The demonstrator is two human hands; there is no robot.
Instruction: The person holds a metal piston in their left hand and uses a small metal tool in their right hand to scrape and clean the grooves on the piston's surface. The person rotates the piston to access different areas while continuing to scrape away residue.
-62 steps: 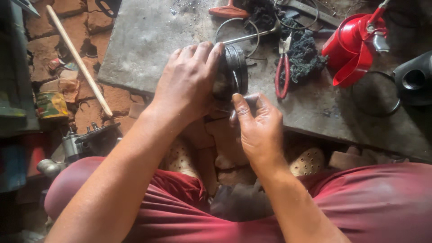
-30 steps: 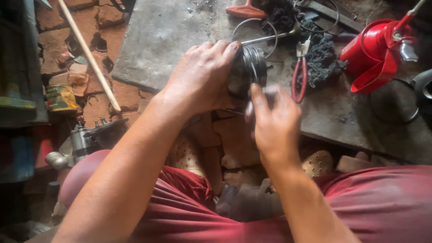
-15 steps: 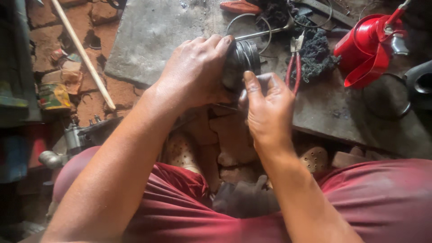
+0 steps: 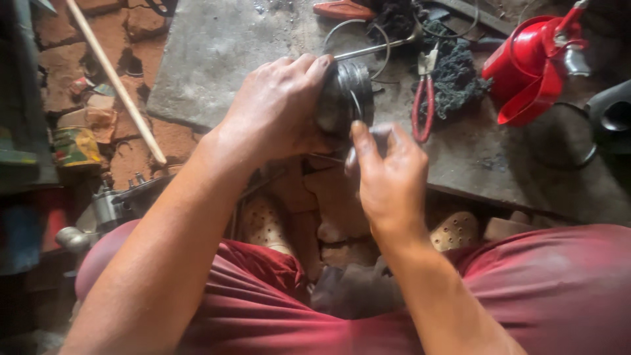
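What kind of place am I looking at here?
Likely a small, rough repair workshop at floor level: a piston-like metal cylinder held in the left hand, red-handled pliers on a grimy stone slab, a red oil can, brick floor.

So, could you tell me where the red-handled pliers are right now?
In the head view, the red-handled pliers lie on the grey slab, just right of the metal cylinder the left hand grips, beside a dark rag.

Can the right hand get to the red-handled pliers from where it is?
Probably yes. The right hand is at the grooved metal cylinder that the left hand grips; the red-handled pliers lie just beyond on the slab, nothing lying between. It would have to leave the cylinder first.
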